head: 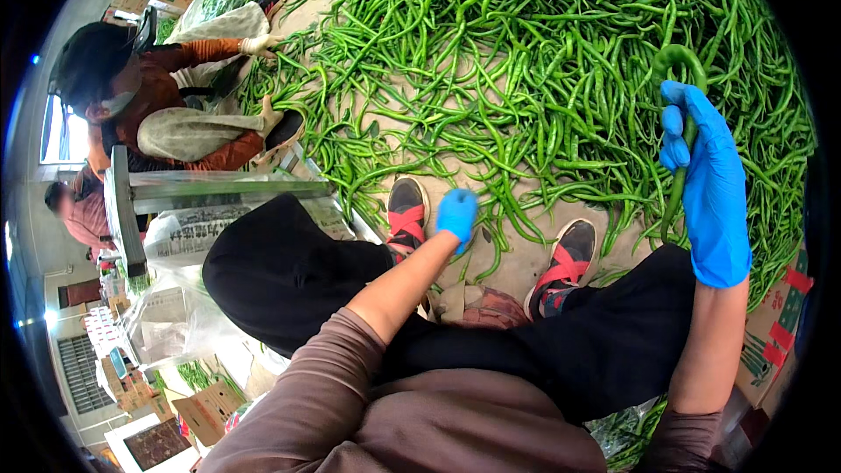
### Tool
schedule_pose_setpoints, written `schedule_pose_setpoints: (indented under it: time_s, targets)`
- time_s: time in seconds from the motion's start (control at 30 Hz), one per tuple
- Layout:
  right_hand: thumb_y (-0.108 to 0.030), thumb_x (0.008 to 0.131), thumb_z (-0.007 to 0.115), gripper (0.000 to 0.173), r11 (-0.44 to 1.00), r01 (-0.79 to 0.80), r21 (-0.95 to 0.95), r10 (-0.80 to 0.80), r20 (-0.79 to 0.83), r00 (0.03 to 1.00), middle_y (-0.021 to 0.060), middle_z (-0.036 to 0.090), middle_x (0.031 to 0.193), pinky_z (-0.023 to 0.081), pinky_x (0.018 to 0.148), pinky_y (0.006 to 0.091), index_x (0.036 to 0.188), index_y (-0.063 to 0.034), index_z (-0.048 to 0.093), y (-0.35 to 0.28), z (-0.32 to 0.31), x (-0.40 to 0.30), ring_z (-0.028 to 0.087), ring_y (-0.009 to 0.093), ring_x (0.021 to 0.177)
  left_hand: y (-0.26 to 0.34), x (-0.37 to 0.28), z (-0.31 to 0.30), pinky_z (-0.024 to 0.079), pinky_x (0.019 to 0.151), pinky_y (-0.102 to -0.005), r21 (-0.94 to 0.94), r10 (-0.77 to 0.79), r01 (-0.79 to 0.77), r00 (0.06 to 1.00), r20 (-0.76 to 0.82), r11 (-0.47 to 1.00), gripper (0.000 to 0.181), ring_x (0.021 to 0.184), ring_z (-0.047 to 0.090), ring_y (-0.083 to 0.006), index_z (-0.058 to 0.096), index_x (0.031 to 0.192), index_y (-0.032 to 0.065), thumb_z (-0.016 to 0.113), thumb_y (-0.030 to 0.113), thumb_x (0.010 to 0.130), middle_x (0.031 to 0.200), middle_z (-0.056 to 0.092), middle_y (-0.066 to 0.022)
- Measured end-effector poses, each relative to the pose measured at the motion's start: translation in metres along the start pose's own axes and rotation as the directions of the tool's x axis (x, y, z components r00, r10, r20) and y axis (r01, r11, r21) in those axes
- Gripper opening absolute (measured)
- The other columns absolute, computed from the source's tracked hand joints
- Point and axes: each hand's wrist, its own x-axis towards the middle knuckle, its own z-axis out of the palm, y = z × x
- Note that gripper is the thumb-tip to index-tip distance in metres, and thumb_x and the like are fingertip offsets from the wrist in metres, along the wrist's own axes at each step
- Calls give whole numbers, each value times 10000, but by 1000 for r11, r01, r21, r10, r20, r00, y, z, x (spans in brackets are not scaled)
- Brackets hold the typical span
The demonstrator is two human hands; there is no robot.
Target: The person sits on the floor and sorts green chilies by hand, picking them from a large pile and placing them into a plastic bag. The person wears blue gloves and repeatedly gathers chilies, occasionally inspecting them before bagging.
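Observation:
My right hand (706, 177), in a blue glove, is raised at the right with a curled green chili pepper (681, 59) between its fingers. The pepper's hooked end rises above the fingertips, and its thin end hangs beside the palm. My left hand (457, 213), also blue-gloved, is slightly blurred and low over the floor between my shoes, its fingers curled. Whether anything is inside those fingers is hidden. A wide heap of long green chili peppers (565, 66) spreads in front of me, thick at the right, thinner near my feet.
A co-worker (177, 92) in light gloves crouches at the left among peppers; another person (82, 217) is farther back. A metal stool (125, 210) and clear plastic bags (177, 315) stand at my left. Cardboard boxes (765, 341) lie at the right edge and upper left.

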Motion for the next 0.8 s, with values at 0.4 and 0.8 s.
schedule_pose_setpoints:
  time_s: [0.4,0.8]
  targets:
    - [-227,932,401,367,990,-25,142,22,19,1000,-14,408,778,290,501,179,1197,27,416,-3,-8,9,333,50,577,53,42,-22,436,719,-444,503,156,-64,978,-142,862,305,814,562,-383,598,863,22,464,291,815,871,590,-215]
    - [-199,916,421,354,991,-76,111,83,-57,995,-12,429,791,292,500,180,1180,36,441,5,-6,16,339,42,571,69,145,-41,454,801,-378,825,119,-151,988,102,544,389,925,576,-327,600,1001,66,634,316,704,991,600,-182]
